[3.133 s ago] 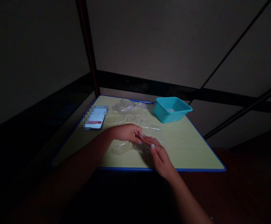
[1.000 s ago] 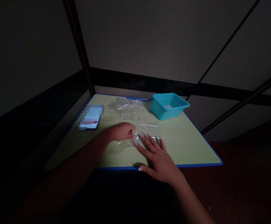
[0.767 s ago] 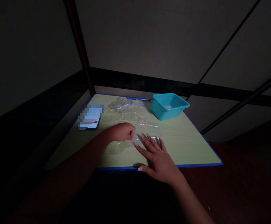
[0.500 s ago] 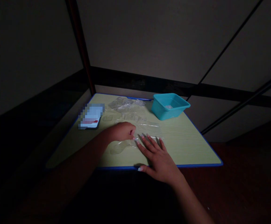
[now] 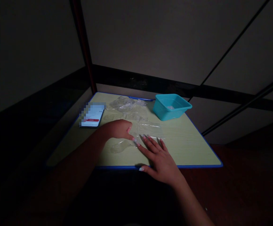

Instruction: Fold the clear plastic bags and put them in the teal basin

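A clear plastic bag or sheet (image 5: 148,128) lies flat on the tabletop, with shiny creases across it. My left hand (image 5: 120,129) rests over its left part, fingers curled in and the thumb stretched out to the right, touching the film. What the curled fingers hold, if anything, is hidden. At the film's near edge my right hand (image 5: 158,158) lies palm down, fingers spread, its index fingertip close to my left thumb. A loose piece of clear film (image 5: 121,146) sticks out below my left hand.
Crumpled clear plastic (image 5: 124,103) lies at the back of the blue-edged table (image 5: 190,153). A turquoise basket (image 5: 167,111) with something pale inside stands at the back right. To the left lies a lit phone (image 5: 93,116), partly pixelated. Walls rise behind and to the left.
My left hand has moved slightly left, and its thumb, tucked in before, now reaches out toward my right index finger. The right hand has stayed nearly in place.
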The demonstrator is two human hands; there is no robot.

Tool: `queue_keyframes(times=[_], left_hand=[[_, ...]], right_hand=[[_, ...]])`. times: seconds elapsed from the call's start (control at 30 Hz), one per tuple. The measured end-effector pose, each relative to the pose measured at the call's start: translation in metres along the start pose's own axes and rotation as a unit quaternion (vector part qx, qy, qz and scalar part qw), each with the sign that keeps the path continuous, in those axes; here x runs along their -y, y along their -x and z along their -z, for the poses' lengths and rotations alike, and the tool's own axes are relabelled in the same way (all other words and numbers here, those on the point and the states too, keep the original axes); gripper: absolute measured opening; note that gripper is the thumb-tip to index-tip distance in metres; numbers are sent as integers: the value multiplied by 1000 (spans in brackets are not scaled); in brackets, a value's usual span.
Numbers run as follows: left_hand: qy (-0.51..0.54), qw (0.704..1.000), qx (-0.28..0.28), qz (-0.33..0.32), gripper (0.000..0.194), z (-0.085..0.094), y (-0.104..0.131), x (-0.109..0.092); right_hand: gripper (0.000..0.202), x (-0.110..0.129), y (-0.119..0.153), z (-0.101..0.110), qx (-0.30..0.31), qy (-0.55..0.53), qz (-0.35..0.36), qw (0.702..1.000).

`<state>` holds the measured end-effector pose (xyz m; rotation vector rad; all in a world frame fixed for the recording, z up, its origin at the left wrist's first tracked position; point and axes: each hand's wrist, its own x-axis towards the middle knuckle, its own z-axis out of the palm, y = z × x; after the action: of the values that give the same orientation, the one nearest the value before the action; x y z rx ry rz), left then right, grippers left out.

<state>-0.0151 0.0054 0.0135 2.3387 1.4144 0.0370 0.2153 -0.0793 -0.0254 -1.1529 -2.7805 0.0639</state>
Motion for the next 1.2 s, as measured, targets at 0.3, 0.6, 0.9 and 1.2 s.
queue_keyframes(times=[0.3, 0.6, 0.9, 1.2], left_hand=[[-79, 996, -27, 36, 118, -12, 2, -10], [-87, 994, 11, 62, 120, -15, -1, -9], [-89, 993, 44, 70, 129, -15, -1, -7], [-78, 995, 36, 54, 112, -15, -2, -7]], right_hand=[[78, 0, -1, -1, -5, 0, -3, 1000], [77, 1, -1, 0, -8, 1, 4, 1000], [77, -1, 1, -2, -21, -20, -5, 1000], [73, 0, 1, -1, -21, -5, 3, 1000]])
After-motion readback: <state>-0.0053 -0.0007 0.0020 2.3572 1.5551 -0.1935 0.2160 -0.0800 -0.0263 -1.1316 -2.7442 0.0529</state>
